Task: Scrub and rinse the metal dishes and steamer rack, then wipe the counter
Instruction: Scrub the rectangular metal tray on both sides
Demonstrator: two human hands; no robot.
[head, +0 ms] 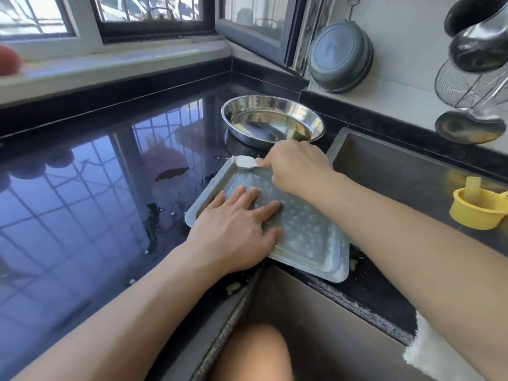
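Fingers of the left hand (pixel 236 226) pressed flat on the steamer rack (pixel 302 232) at centre frame; the right hand (pixel 297 169) pinched a white scrubber (pixel 244 162) at its upper corner.

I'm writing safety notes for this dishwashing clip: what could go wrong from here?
The steamer rack lies with one corner past the counter edge; if the left hand pressing it eases, it might tip. The right hand scrubbing the far corner with a white scrubber could slip on the wet metal or push the rack into the round metal dish.
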